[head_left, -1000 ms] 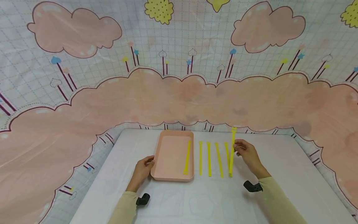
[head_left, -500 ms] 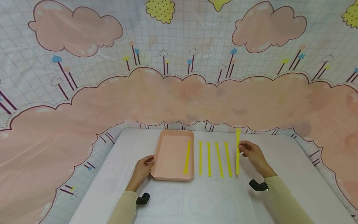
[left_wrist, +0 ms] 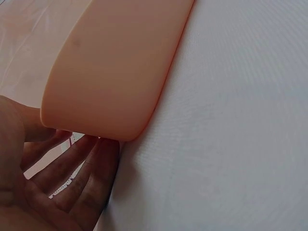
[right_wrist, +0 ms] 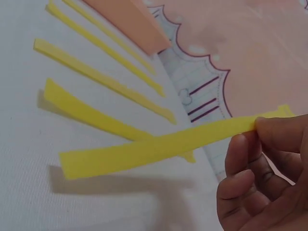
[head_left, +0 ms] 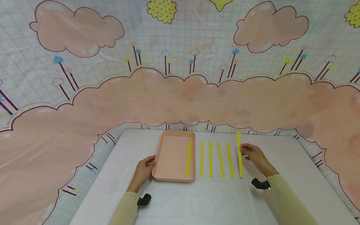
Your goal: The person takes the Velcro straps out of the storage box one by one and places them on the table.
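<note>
My right hand [head_left: 257, 156] pinches a flat yellow Velcro cable tie [right_wrist: 159, 147] near its wider, slotted head. The strap hangs slightly above the white table, its tail pointing toward me and casting a shadow. To its left lie several similar yellow ties [head_left: 230, 161], side by side and apart from each other. A peach tray [head_left: 172, 156] lies further left, with one more yellow tie [head_left: 188, 157] along its right side. My left hand [head_left: 144, 170] holds the tray's left edge; in the left wrist view its thumb is at the rim and its fingers are against the outer wall.
The white table [head_left: 180, 203] has its far edge just behind the tray. A patterned cloth [head_left: 191, 100] with peach clouds hangs behind and around the table. Black camera mounts [head_left: 144, 200] sit at both wrists.
My right hand has moved slightly right with its cable tie, drawing it away from the neighbouring strap, then lowered it a little. The left hand and tray have stayed in place.
</note>
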A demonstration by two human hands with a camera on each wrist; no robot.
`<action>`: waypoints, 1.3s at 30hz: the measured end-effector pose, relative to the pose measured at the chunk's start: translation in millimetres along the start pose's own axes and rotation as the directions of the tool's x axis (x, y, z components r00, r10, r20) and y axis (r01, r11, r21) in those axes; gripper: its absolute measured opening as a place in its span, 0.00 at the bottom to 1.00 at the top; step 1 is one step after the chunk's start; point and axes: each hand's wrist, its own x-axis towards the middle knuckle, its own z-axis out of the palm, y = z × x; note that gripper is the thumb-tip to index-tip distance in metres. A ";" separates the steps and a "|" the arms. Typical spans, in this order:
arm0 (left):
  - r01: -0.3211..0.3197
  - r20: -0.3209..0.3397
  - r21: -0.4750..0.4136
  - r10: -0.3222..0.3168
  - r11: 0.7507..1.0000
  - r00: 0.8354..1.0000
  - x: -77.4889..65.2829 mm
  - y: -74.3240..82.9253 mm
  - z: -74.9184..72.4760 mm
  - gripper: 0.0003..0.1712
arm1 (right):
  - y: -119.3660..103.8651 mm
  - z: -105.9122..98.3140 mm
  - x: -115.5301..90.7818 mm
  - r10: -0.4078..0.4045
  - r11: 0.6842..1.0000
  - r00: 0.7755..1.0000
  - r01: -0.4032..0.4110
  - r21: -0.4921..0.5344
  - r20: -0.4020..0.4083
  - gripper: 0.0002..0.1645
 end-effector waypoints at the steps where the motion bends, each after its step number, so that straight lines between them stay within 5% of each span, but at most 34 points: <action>1: -0.003 -0.002 0.002 0.003 1.000 1.000 0.2 -0.8 0.3 0.20 | 0.9 0.4 0.7 0.005 1.000 1.000 -0.005 -0.008 0.009 0.27; 14: -0.014 -0.016 -0.012 0.014 1.000 1.000 0.2 -2.3 2.8 0.22 | 17.2 2.7 11.7 0.084 0.991 0.996 -0.082 -0.103 0.018 0.25; 25: -0.020 -0.016 -0.004 0.020 1.000 1.000 0.0 0.7 2.5 0.21 | 33.9 -0.6 21.3 0.050 0.977 0.999 -0.051 -0.209 -0.010 0.19; 34: -0.009 -0.016 -0.010 0.009 1.000 1.000 -0.2 0.7 2.2 0.21 | 34.6 0.2 27.6 -0.018 0.920 0.999 0.005 -0.392 -0.030 0.16; 39: -0.004 -0.023 -0.007 0.004 1.000 1.000 -0.3 0.8 2.2 0.21 | 28.8 2.9 28.0 0.001 0.910 0.999 -0.021 -0.413 -0.049 0.15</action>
